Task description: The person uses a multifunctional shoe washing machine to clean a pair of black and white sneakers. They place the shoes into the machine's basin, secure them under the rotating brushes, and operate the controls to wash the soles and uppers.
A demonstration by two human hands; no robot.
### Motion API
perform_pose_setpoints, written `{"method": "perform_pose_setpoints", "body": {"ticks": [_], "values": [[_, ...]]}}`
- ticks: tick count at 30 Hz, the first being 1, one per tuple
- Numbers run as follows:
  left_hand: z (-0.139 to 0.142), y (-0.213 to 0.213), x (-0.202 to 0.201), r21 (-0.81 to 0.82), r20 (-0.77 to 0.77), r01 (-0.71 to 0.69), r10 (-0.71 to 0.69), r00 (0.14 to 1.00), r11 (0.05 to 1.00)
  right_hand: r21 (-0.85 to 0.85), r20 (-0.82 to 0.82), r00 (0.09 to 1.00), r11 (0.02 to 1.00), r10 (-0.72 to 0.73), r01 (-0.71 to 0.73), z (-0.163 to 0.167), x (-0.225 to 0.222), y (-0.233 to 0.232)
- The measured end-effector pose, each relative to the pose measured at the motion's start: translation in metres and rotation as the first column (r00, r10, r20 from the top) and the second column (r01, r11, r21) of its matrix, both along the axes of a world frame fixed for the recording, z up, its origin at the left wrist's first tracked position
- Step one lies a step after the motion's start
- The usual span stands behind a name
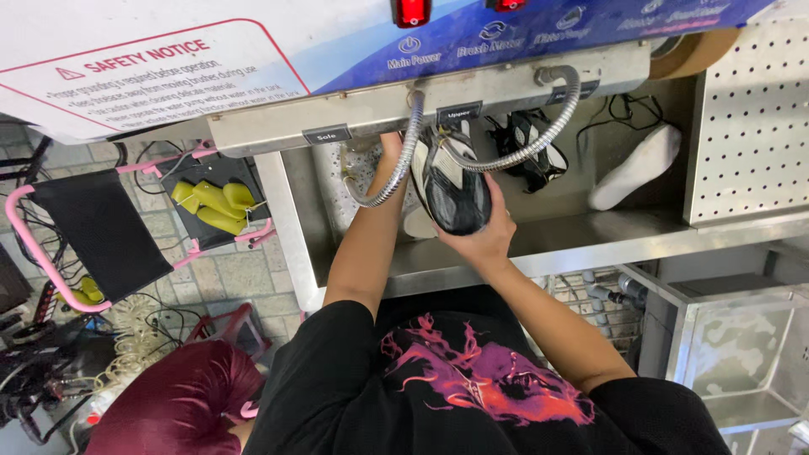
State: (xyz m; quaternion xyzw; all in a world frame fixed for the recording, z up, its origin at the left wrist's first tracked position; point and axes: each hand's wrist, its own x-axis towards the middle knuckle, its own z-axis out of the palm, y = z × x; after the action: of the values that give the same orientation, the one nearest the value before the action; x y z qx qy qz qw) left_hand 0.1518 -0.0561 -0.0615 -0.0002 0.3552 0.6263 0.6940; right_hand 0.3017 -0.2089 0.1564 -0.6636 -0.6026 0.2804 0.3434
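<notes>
My right hand (487, 236) grips the near end of a black and white sneaker (455, 190) and holds it up inside a steel wash basin (590, 240). The sneaker points away from me, under the front panel of a cleaning machine (379, 105). My left hand (390, 150) reaches up on the sneaker's left. Its fingers are hidden behind a flexible metal hose (396, 173) and the panel's lower edge. A second metal hose (539, 139) curves over the sneaker's far end.
A second black and white sneaker (531, 147) and a white insole-shaped piece (636, 168) lie at the back of the basin. Perforated metal wall (750, 126) on the right. To the left, a pink-framed cart (50, 270) holds yellow shoe forms (211, 204); cables on the tiled floor.
</notes>
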Motion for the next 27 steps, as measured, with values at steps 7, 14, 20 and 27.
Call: {"method": "perform_pose_setpoints", "body": {"ticks": [7,14,20,27], "values": [[0.026,-0.013,0.008,-0.066,0.183,0.055,-0.042,0.982,0.996,0.138,-0.049,0.99,0.983,0.132,-0.124,-0.01,0.014,-0.035],[0.007,-0.007,0.013,-0.029,0.303,0.068,-0.056,0.951,0.997,0.097,-0.079,0.99,0.989,0.115,-0.107,-0.017,0.014,-0.029],[0.008,-0.022,0.023,0.007,0.462,0.066,-0.061,0.885,0.998,0.199,-0.012,0.989,0.97,0.145,-0.14,-0.025,0.018,-0.052],[0.024,-0.035,0.006,-0.076,0.427,0.144,-0.098,0.899,0.987,0.213,0.007,0.978,0.955,0.211,-0.207,-0.031,0.034,-0.045]]}}
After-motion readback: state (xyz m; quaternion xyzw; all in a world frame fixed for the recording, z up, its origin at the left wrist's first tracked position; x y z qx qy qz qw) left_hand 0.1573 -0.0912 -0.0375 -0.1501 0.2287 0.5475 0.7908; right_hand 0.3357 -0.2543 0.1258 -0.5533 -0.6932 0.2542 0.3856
